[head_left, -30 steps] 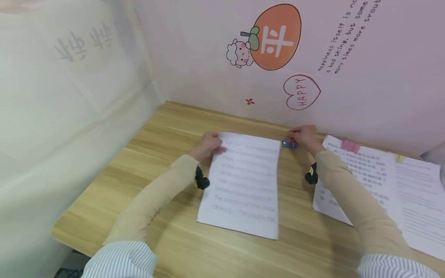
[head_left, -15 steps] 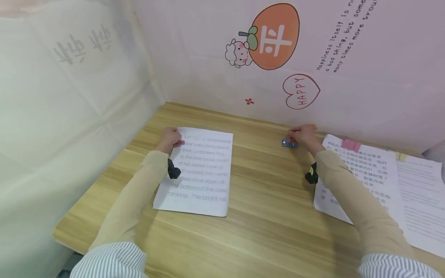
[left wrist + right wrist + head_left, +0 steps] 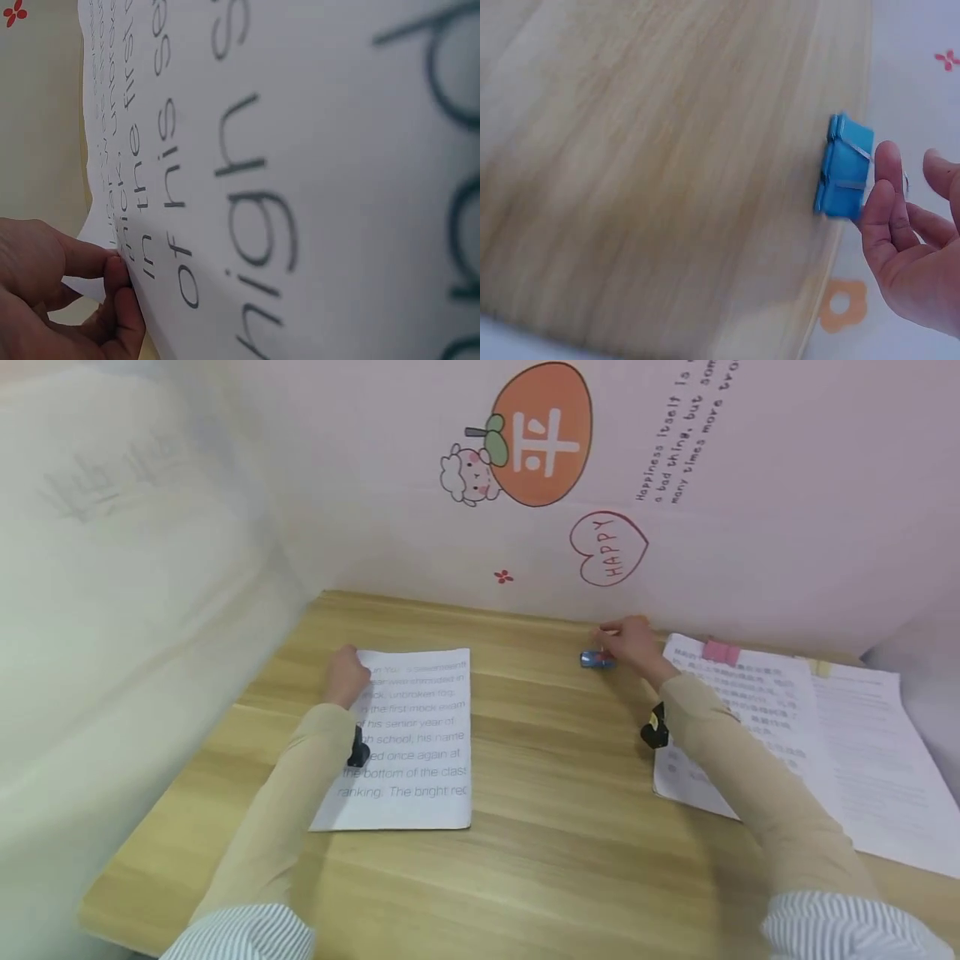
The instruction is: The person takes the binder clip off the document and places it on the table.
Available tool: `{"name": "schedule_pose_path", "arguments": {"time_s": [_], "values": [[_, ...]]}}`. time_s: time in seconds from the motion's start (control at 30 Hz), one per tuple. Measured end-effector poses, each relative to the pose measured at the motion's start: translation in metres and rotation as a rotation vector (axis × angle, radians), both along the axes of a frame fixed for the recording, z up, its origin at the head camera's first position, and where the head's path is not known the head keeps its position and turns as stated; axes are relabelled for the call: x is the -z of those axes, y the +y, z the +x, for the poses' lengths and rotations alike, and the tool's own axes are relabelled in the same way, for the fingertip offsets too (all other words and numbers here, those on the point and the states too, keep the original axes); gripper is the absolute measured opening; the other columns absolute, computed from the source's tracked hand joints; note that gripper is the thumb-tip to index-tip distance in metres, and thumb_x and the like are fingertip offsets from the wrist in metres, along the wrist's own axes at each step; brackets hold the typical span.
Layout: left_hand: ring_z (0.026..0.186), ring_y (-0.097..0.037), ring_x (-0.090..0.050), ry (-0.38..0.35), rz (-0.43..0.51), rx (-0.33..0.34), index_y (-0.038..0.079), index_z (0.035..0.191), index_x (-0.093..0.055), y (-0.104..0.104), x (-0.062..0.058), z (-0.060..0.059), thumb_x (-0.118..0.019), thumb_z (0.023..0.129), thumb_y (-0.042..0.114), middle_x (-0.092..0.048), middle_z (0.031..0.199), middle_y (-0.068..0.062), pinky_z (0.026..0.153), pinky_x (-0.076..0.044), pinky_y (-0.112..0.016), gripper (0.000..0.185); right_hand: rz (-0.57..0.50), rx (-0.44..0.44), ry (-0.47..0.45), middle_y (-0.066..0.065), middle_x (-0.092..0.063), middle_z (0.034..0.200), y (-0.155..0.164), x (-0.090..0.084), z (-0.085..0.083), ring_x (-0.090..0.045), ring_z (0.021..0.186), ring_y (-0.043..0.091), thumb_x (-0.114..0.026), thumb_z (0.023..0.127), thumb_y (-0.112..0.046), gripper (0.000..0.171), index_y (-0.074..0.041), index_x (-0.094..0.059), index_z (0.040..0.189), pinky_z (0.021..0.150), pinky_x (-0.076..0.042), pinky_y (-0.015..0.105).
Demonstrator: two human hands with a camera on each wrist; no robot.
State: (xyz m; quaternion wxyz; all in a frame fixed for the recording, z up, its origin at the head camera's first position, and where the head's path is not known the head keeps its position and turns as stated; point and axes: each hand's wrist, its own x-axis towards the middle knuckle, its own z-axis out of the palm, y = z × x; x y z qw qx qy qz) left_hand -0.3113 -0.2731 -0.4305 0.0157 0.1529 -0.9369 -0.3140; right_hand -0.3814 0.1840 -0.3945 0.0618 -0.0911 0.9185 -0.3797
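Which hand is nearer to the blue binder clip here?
Right. The right hand is right at the blue binder clip. The left hand is farther off, to the clip's left, pinching the edge of the printed paper.

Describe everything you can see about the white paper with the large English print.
The white rectangular printed paper carries dark English lines, including "the bottom of the class". It looks smooth and matte; the number of sheets is unclear. It lies toward the left of the pale wooden table, its far left corner pinched by the left hand, where the left wrist view shows it bending. The black wrist-worn device and beige sleeve hide some of its left side.
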Motion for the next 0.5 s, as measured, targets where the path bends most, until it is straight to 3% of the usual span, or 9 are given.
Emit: {"name": "schedule_pose_path", "arguments": {"time_s": [0.17,0.33,0.4,0.5], "values": [[0.111,-0.045,-0.053,0.005,-0.021,-0.054,-0.015,0.126,-0.042,-0.002,-0.008,0.012,-0.049,0.082,-0.002,-0.053,0.120,-0.034,0.100,-0.048,-0.050,0.046,-0.097,0.031,0.004,0.036,-0.054,0.123,0.023,-0.007,0.001,-0.064,0.059,0.002,-0.051,0.097,-0.020,0.047,0.012,-0.046,0.131,0.063,-0.059,0.021],[0.110,-0.047,-0.051,0.006,-0.029,-0.082,-0.016,0.128,-0.034,-0.003,-0.013,0.022,-0.050,0.081,-0.003,-0.050,0.119,-0.036,0.101,-0.047,-0.052,0.051,-0.038,0.164,-0.058,0.039,-0.051,0.124,0.067,-0.010,0.005,-0.063,0.061,0.001,-0.051,0.096,-0.021,0.052,0.015,-0.042,0.132,0.062,-0.056,0.014],[0.116,-0.049,-0.046,-0.016,-0.019,-0.084,-0.015,0.135,-0.026,-0.003,-0.014,0.025,-0.049,0.083,-0.002,-0.044,0.125,-0.038,0.106,-0.042,-0.054,0.058,-0.017,0.228,-0.075,0.038,-0.050,0.126,0.089,-0.009,0.010,-0.067,0.068,0.009,-0.050,0.095,-0.018,0.050,0.015,-0.041,0.132,0.069,-0.057,0.018],[0.119,-0.050,-0.042,-0.039,-0.008,-0.087,-0.013,0.139,-0.018,0.002,-0.019,0.028,-0.048,0.085,-0.001,-0.036,0.129,-0.040,0.107,-0.039,-0.056,0.063,0.032,0.347,-0.092,0.037,-0.046,0.131,0.123,-0.008,0.022,-0.067,0.092,0.031,-0.048,0.093,-0.014,0.052,0.016,-0.036,0.134,0.087,-0.057,0.037]]}}
